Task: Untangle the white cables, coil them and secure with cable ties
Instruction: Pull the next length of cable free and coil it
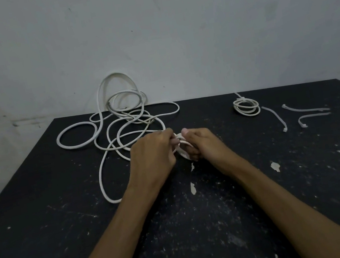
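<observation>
A tangle of white cable (127,122) sprawls over the back left of the black table (66,213), with loops rising against the wall. In the middle of the table my left hand (153,154) and my right hand (200,144) meet and both grip a small coil of white cable (181,143) between them; most of the coil is hidden by the fingers. A finished small coil (246,106) bound with a tie lies at the back right. Three loose white cable ties (275,118) (305,109) (311,117) lie beside it.
The table top is scuffed, with chipped paint flecks (275,166) in front of my hands. A grey wall (148,31) stands right behind the table's back edge. One long cable loop (104,185) reaches toward the front left.
</observation>
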